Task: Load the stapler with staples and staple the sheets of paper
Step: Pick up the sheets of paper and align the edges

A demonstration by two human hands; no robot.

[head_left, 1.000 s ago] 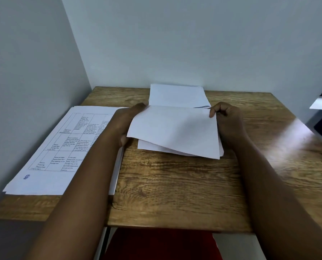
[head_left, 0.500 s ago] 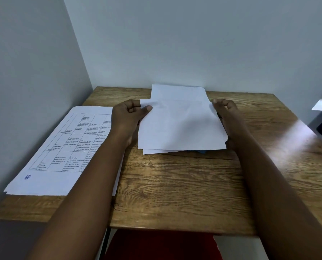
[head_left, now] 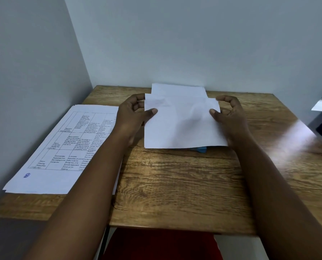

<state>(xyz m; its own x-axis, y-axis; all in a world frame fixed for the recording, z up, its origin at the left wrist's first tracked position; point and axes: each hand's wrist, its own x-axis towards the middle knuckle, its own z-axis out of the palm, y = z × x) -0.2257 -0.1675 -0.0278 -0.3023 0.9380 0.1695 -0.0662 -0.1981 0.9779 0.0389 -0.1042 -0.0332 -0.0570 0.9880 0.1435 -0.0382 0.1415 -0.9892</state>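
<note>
The blank sheets [head_left: 182, 122] are held at their two side edges, raised just off the wooden surface [head_left: 175, 184] near the back wall. The left hand [head_left: 132, 117] pinches the left edge, its thumb laid on top and its fingers [head_left: 139, 105] curled behind; the right hand [head_left: 229, 119] grips the right edge in the same way, thumb on the face of the paper. Such a two-sided hold is probably meant to square the sheets into one even stack before stapling.

Behind the sheets, more blank paper [head_left: 177, 89] is seen lying flat against the wall. Under the near edge of the sheets a small blue object [head_left: 199, 149] shows; it may be the stapler, but too little is visible for this to be told. No staples can be seen.

To the left of the sheets a printed page with a table [head_left: 62, 147] lies at the wall side of the surface, seemingly set aside.

Loading and stapling appear not yet done.
</note>
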